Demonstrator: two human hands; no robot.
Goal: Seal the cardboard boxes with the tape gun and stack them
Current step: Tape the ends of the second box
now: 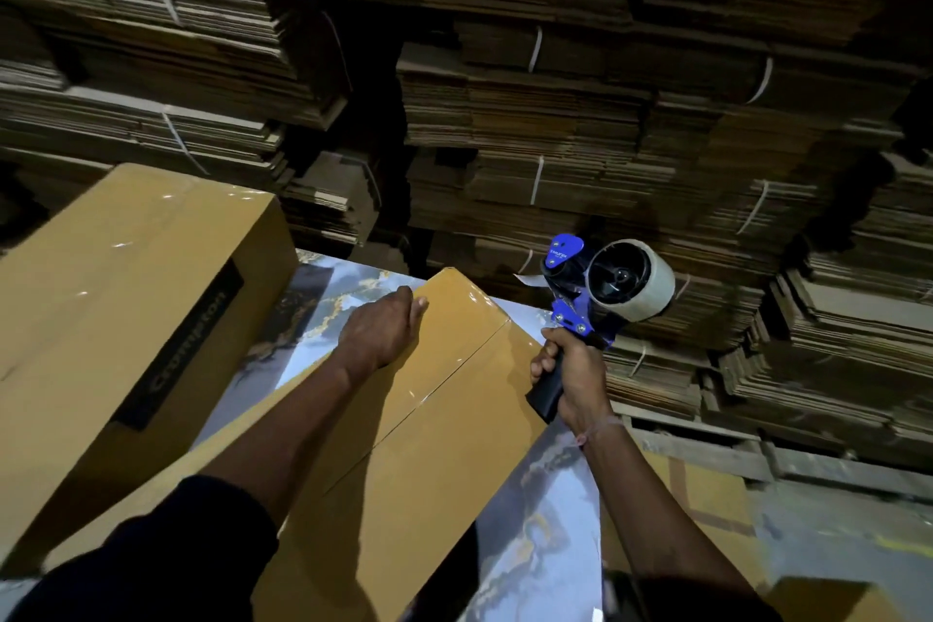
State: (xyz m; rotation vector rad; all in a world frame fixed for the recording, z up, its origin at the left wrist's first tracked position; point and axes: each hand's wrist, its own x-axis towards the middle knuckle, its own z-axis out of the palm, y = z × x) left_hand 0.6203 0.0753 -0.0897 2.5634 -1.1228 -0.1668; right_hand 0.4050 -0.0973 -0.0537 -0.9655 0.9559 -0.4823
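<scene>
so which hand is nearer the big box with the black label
Left. The left hand rests on the far end of the small box, just right of the big box. The right hand grips the tape gun farther right.

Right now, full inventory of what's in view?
box being sealed: 1, tan, centre on the table, glossy tape along its seam
printed box: 1, tan with black label, left, glossy tape on top
table: 1, marbled grey-white, under the boxes
tape gun: 1, blue and black, clear roll, held above the box's right edge
flat cardboard bundles: many, brown, strapped, stacked behind
left hand: rests on the box's far end
right hand: grips the gun's handle
</scene>
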